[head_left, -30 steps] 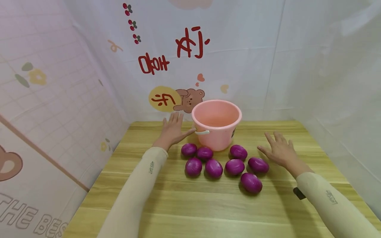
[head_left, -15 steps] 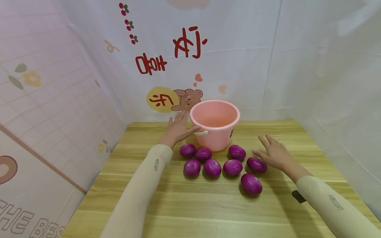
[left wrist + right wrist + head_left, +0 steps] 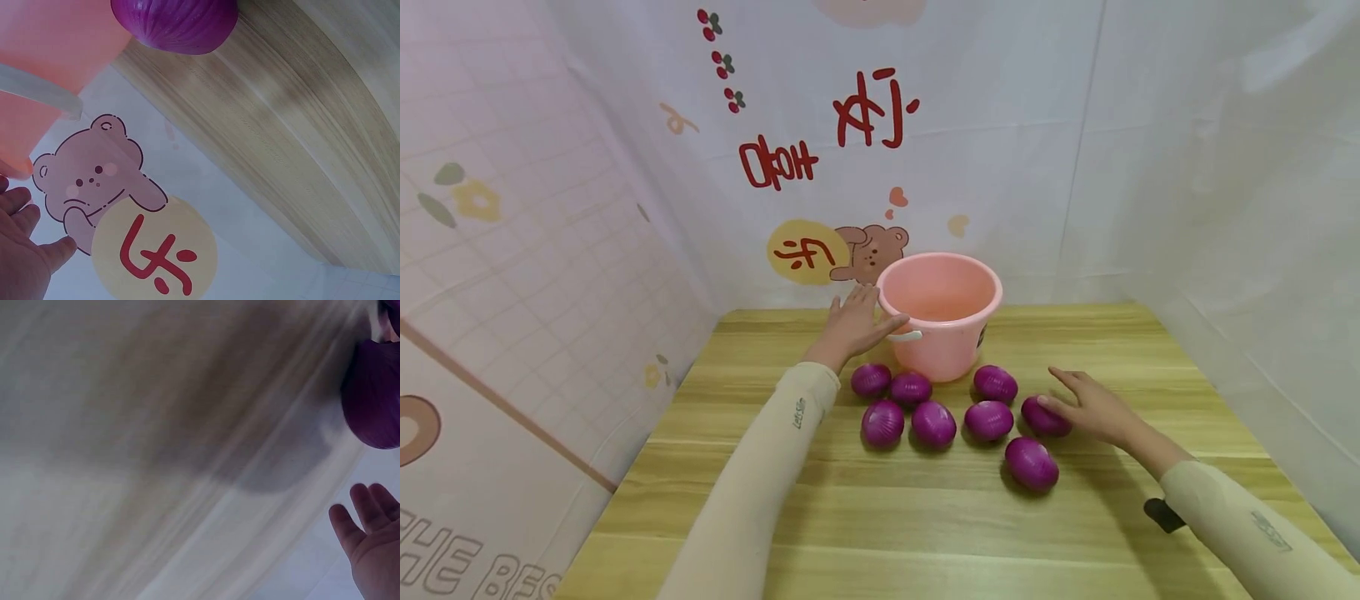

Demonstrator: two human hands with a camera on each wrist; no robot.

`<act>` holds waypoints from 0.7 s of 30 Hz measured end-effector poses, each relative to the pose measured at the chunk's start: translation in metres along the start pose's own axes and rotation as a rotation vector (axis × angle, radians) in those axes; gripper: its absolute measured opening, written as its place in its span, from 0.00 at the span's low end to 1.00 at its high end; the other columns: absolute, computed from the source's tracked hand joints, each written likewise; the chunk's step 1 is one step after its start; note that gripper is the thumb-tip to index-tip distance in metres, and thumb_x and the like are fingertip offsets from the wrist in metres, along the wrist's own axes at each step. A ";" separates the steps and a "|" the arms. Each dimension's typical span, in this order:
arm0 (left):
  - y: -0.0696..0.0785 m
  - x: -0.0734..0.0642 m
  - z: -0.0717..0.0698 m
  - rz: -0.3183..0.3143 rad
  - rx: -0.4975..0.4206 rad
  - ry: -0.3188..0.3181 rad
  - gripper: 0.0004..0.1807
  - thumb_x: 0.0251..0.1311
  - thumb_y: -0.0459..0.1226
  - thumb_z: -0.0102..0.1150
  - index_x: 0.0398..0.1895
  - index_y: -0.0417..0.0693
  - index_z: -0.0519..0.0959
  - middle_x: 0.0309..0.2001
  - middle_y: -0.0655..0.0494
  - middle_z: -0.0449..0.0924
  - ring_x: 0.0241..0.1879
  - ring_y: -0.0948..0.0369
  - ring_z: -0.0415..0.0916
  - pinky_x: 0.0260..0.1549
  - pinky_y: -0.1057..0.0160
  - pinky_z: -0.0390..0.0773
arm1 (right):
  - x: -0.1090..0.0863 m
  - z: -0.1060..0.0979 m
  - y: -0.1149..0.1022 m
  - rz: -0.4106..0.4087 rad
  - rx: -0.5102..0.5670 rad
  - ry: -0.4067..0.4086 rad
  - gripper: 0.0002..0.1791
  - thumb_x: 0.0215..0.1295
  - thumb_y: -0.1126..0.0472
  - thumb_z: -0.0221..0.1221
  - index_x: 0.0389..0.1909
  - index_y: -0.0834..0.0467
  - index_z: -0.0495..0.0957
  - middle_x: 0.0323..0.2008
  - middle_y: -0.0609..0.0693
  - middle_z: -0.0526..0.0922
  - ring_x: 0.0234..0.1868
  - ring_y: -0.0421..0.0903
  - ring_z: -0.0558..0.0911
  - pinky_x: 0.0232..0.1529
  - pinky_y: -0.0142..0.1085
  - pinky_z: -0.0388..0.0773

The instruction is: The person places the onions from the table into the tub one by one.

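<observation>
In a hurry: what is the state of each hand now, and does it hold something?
Left hand: open, at the round pink plastic bucket; contact unclear.
Right hand: open, at the rightmost oval purple onion, not holding it.

We can read the outlined capitals "THE BES" (image 3: 463,554), cut off by the lower edge of the head view, on the left wall (image 3: 542,342), and what looks like "Let'sSlim" along the left sleeve (image 3: 752,492). The lettering on the right sleeve (image 3: 1240,533) is too blurred for us, the dark label (image 3: 982,336) on the pink bucket (image 3: 932,350) too small. Red characters (image 3: 868,108) stand sideways on the back wall (image 3: 1015,125), one in a yellow disc (image 3: 782,237), none of which we can read for certain.
</observation>
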State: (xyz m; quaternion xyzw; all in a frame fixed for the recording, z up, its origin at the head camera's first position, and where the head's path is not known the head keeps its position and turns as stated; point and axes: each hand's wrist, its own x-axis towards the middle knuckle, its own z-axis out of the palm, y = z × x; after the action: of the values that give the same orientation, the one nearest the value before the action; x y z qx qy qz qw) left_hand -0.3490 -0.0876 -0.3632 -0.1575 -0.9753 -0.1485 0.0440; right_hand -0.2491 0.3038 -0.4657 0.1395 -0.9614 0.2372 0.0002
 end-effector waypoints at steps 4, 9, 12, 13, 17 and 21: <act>0.002 0.001 -0.001 -0.010 0.005 -0.004 0.56 0.43 0.77 0.25 0.70 0.50 0.48 0.70 0.55 0.45 0.69 0.57 0.35 0.62 0.46 0.33 | -0.006 0.003 0.007 0.022 0.042 -0.017 0.42 0.61 0.36 0.48 0.66 0.62 0.57 0.57 0.68 0.64 0.53 0.64 0.69 0.47 0.59 0.65; 0.003 0.002 0.001 -0.006 -0.009 -0.008 0.55 0.46 0.75 0.31 0.70 0.48 0.47 0.70 0.53 0.45 0.68 0.56 0.38 0.62 0.46 0.34 | -0.009 0.007 0.010 0.009 0.099 -0.029 0.40 0.62 0.39 0.50 0.62 0.67 0.61 0.51 0.66 0.72 0.48 0.59 0.74 0.45 0.55 0.70; 0.003 0.002 0.003 -0.005 -0.027 0.001 0.52 0.49 0.72 0.36 0.70 0.47 0.48 0.69 0.52 0.47 0.68 0.56 0.41 0.62 0.45 0.36 | -0.011 0.009 0.010 0.005 0.111 -0.045 0.39 0.61 0.39 0.51 0.60 0.68 0.63 0.48 0.63 0.75 0.46 0.56 0.76 0.46 0.52 0.71; 0.003 0.002 0.003 -0.004 -0.035 0.003 0.51 0.50 0.71 0.37 0.70 0.47 0.48 0.69 0.51 0.48 0.68 0.56 0.42 0.62 0.45 0.36 | -0.011 0.010 0.009 0.006 0.113 -0.050 0.39 0.61 0.40 0.51 0.60 0.68 0.64 0.48 0.62 0.75 0.45 0.55 0.76 0.45 0.51 0.72; 0.004 0.002 0.004 -0.004 -0.040 0.004 0.49 0.52 0.69 0.39 0.70 0.47 0.48 0.68 0.51 0.50 0.67 0.56 0.43 0.62 0.44 0.38 | -0.013 0.011 0.006 0.008 0.119 -0.055 0.37 0.59 0.39 0.53 0.57 0.66 0.69 0.46 0.59 0.77 0.44 0.52 0.77 0.44 0.48 0.73; 0.004 0.001 0.003 0.003 -0.041 0.008 0.50 0.51 0.70 0.39 0.69 0.47 0.49 0.68 0.51 0.51 0.67 0.57 0.44 0.61 0.44 0.39 | -0.013 0.013 0.003 0.021 0.121 -0.047 0.35 0.59 0.39 0.53 0.55 0.64 0.71 0.45 0.57 0.78 0.42 0.50 0.77 0.42 0.46 0.73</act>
State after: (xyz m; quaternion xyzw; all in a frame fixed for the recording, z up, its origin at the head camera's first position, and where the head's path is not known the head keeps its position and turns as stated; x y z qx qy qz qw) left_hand -0.3490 -0.0830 -0.3649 -0.1592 -0.9717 -0.1688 0.0447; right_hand -0.2366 0.3041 -0.4796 0.1350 -0.9463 0.2917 -0.0335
